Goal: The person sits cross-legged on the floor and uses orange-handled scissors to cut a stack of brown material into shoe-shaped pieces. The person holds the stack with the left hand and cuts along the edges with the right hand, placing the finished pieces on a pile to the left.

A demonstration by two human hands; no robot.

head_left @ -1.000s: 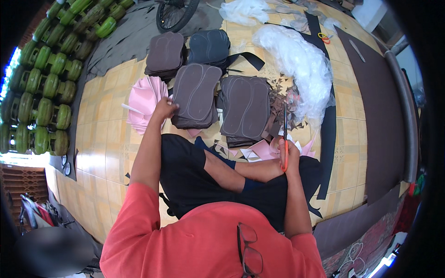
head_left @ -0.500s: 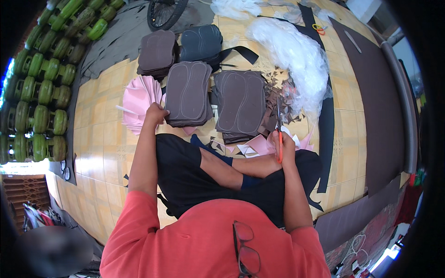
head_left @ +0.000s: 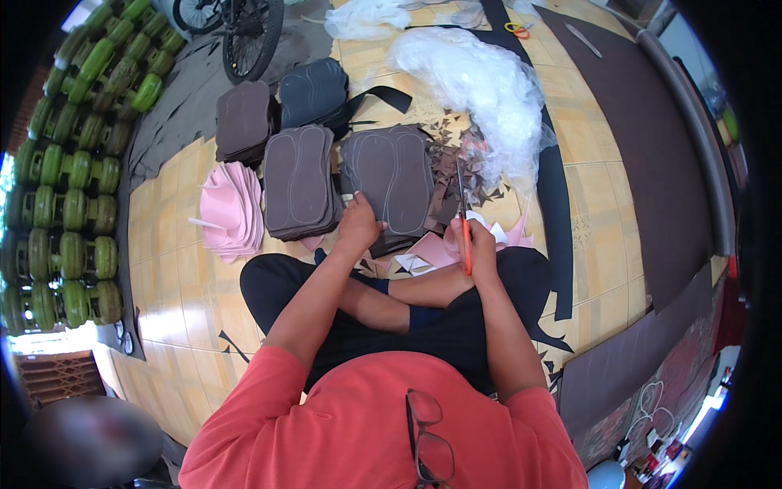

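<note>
Two hands working over stacks of sole-marked sheets, person sitting cross-legged on the tile floor (head_left: 175, 269). Far left: rows of green cylinders (head_left: 69, 163), then a fan of pink sheets (head_left: 230, 208). Next, a brown stack (head_left: 299, 191) with sole outlines drawn on top, two darker stacks behind it (bike wheel further back). Left hand (head_left: 358, 226) rests on the near edge of the grey stack (head_left: 393, 183), fingers curled down and pressed onto the top sheet, looks like it's pinching that edge, though the fingertips are partly hidden. Right hand (head_left: 481, 248) is closed round the red handles of the scissors (head_left: 463, 213), blades pointing away over the offcuts (head_left: 456, 159); can't tell if the blades are apart. White wadding (head_left: 485, 81) and long dark strips lie to the right.

Judgement: step in hand is taking the top marked sheet off the grey stack for cutting. Next move calls for separating one sheet only, lifting it clear, then bringing the blades to an outline edge
</note>
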